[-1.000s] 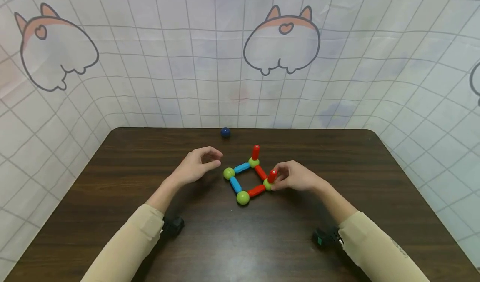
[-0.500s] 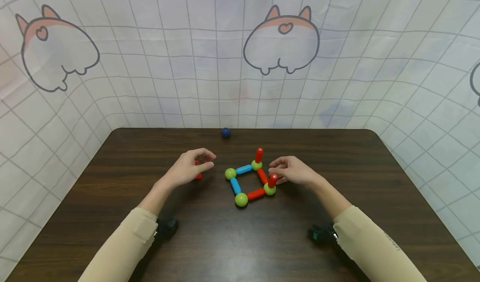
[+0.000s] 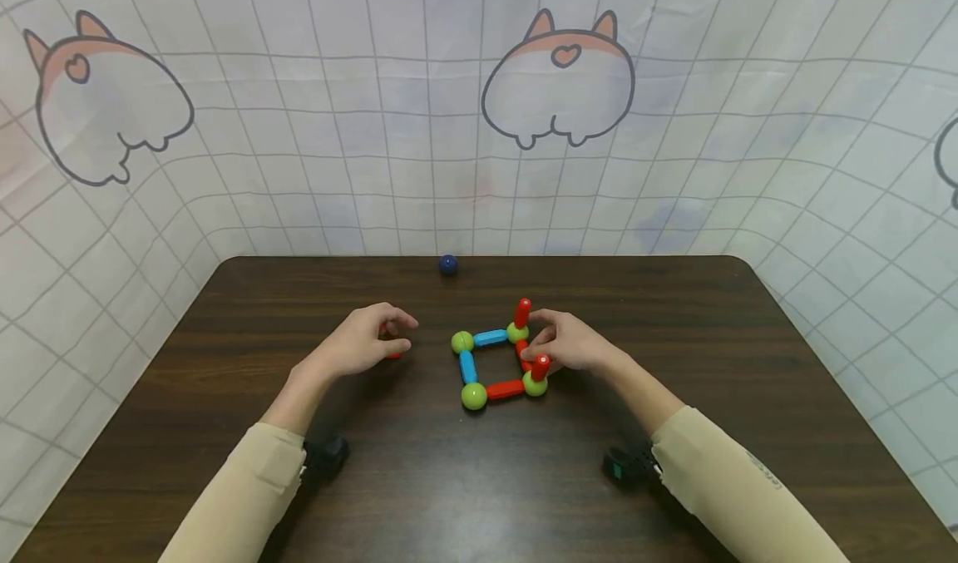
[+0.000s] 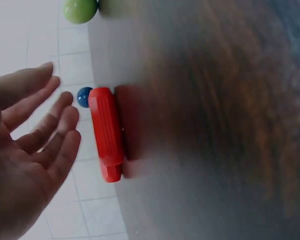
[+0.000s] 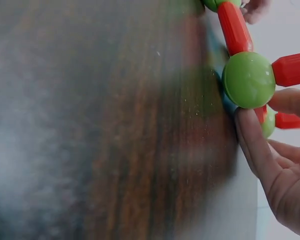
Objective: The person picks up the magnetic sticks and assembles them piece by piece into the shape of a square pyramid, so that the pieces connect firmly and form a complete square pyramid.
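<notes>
A four-sided frame of toy building rods lies on the table, with green balls (image 3: pixel 474 397) at its corners. Two sides are blue rods (image 3: pixel 491 338), two are red. Upright red rods (image 3: pixel 523 313) rise from its two right-hand balls. My right hand (image 3: pixel 572 343) pinches the red rod (image 5: pixel 261 114) of the right side between thumb and fingers, close to the near right ball (image 5: pixel 249 80). My left hand (image 3: pixel 362 338) hovers left of the frame, fingers loosely bent and holding nothing. Beside it, loose red rods (image 4: pixel 106 127) lie on the table, mostly hidden behind the fingers in the head view.
A dark blue ball (image 3: pixel 447 264) sits at the far edge of the brown table (image 3: pixel 479 496). Behind hangs a white gridded cloth (image 3: pixel 337 130) with cartoon drawings. Black wrist devices (image 3: pixel 327 455) sit under both sleeves.
My right hand left the near right ball and moved to the right-side red rod. The frame has turned slightly. My left hand drew back leftward, over to the loose red rods.
</notes>
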`<state>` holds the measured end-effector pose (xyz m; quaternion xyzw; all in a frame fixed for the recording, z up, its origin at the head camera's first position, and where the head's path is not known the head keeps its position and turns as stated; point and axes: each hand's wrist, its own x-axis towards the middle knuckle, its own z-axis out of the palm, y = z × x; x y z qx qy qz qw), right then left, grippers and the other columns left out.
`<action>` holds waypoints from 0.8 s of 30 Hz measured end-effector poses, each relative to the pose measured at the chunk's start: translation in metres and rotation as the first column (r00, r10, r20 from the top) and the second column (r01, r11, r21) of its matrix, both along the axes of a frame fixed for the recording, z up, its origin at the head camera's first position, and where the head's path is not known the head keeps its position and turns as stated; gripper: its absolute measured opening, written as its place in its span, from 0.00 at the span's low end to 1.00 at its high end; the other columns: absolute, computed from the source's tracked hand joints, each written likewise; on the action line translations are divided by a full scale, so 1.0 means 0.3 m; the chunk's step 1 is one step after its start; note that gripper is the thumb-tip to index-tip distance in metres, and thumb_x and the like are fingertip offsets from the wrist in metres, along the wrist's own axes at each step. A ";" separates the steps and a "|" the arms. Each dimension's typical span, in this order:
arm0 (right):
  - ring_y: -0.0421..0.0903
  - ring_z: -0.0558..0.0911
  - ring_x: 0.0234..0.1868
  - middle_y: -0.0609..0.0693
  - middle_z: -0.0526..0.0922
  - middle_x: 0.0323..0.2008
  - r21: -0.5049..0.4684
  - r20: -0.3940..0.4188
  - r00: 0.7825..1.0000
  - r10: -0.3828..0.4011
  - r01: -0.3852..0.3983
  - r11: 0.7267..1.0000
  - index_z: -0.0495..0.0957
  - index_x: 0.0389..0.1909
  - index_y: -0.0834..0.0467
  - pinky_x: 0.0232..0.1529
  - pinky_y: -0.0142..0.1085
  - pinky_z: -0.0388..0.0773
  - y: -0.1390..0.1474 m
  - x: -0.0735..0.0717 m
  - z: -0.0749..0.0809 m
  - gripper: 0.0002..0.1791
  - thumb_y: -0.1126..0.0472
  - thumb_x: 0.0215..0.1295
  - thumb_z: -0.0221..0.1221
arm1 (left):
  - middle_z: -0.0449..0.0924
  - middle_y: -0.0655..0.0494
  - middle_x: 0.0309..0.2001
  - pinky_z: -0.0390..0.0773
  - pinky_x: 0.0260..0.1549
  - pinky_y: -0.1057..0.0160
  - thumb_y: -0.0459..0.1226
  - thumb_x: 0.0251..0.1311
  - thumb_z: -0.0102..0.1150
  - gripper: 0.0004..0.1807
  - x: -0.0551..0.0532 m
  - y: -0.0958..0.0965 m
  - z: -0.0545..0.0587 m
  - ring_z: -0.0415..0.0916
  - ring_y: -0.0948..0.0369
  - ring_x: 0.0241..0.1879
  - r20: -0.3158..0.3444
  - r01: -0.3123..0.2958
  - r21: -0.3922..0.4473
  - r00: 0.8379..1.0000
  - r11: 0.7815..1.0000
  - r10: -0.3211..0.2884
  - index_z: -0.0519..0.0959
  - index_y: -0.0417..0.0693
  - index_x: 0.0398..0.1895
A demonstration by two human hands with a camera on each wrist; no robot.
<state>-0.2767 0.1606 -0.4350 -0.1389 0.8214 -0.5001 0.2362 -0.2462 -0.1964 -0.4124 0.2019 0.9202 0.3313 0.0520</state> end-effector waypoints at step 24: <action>0.48 0.86 0.35 0.60 0.83 0.42 -0.004 -0.039 0.993 -0.115 0.115 0.993 0.61 0.71 0.72 0.41 0.42 0.86 -0.001 0.051 -0.005 0.37 0.66 0.66 0.67 | 0.83 0.49 0.44 0.80 0.50 0.49 0.25 0.60 0.70 0.12 -0.034 -0.034 -0.001 0.81 0.49 0.48 0.001 0.071 -0.245 0.997 0.967 -0.073 0.85 0.36 0.47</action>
